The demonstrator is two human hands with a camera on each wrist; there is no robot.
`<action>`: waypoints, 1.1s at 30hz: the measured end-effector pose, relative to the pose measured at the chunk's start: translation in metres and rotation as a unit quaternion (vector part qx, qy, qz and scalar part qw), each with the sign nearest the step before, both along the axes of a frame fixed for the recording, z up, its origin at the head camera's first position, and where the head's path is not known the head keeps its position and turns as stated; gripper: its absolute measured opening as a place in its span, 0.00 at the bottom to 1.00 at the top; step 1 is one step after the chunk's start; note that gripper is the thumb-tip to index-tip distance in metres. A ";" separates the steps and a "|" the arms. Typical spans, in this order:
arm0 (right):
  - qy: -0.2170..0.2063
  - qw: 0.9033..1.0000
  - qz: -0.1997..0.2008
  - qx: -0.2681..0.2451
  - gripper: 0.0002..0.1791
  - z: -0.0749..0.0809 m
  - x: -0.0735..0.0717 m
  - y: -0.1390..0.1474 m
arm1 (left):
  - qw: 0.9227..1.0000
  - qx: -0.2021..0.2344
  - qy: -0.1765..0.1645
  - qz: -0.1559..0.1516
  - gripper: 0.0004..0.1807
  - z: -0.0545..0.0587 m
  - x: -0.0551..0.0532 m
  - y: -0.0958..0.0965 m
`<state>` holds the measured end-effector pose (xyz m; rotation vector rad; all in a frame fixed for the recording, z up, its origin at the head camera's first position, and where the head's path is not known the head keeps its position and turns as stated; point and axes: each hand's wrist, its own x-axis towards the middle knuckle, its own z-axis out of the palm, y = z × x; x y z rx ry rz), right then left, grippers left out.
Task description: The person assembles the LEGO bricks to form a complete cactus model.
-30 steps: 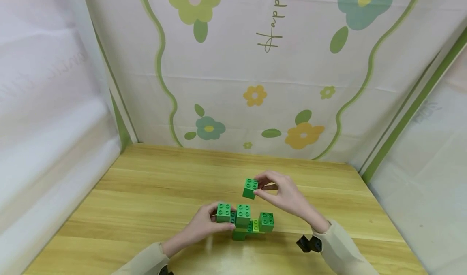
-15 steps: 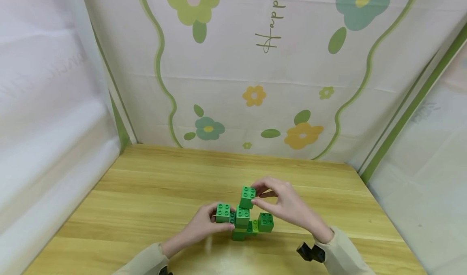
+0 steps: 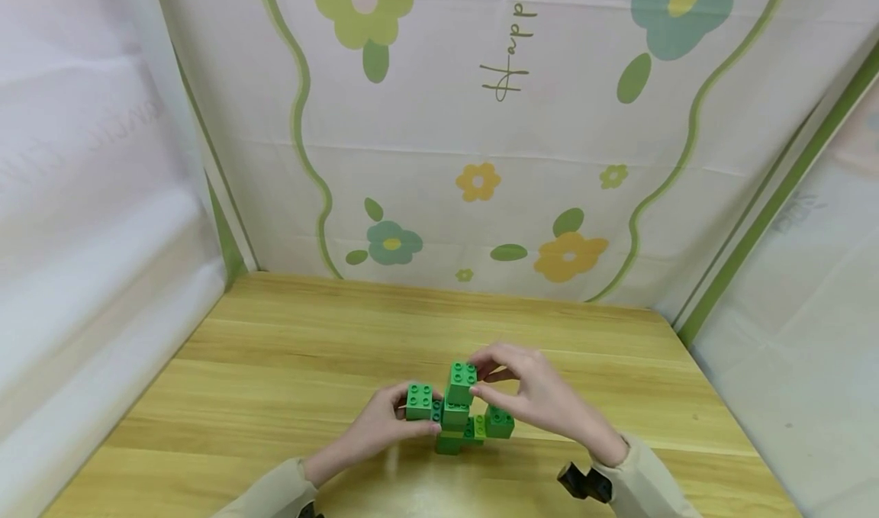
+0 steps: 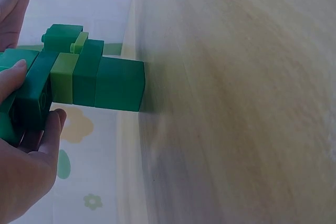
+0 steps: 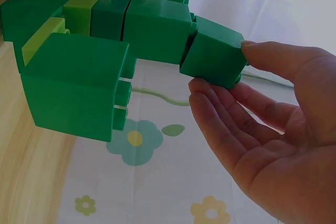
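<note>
A built figure of toy bricks in several greens [image 3: 455, 417] stands upright on the table. My left hand [image 3: 384, 425] holds it from the left, fingers and thumb about its dark green brick [image 4: 35, 90]. My right hand [image 3: 539, 396] pinches a small green building brick [image 5: 214, 51] between thumb and fingers. In the right wrist view that brick meets the studs of the figure's top brick [image 5: 157, 24] at a tilt, with a narrow gap along one side. Another green brick [image 3: 499, 421] forms the figure's right arm, partly below my right hand.
The wooden table [image 3: 309, 350] surrounds the figure. A white cloth wall with printed flowers [image 3: 412, 121] rises behind the table, and cloth walls stand at both sides. A black device [image 3: 584, 483] is worn at the right wrist.
My right hand has brought its brick down and slightly left, from above and behind the figure onto its top. The left hand keeps its hold and has barely moved.
</note>
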<state>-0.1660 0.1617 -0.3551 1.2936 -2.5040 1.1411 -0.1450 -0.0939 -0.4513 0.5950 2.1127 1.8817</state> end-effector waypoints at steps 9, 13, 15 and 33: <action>0.022 0.999 0.023 0.001 0.14 0.003 0.004 -0.002 | 1.000 -0.001 0.001 0.001 0.24 0.001 0.000 0.000; 0.051 0.998 0.035 0.001 0.16 0.004 0.005 -0.004 | 1.000 0.000 0.000 0.001 0.24 0.000 0.000 0.000; 0.066 0.997 0.036 0.001 0.17 0.004 0.005 -0.005 | 1.000 0.001 0.002 0.001 0.24 0.000 0.000 0.000; 0.015 0.999 0.031 0.005 0.14 0.001 0.007 -0.007 | 1.000 -0.020 0.007 0.009 0.22 -0.003 -0.002 0.000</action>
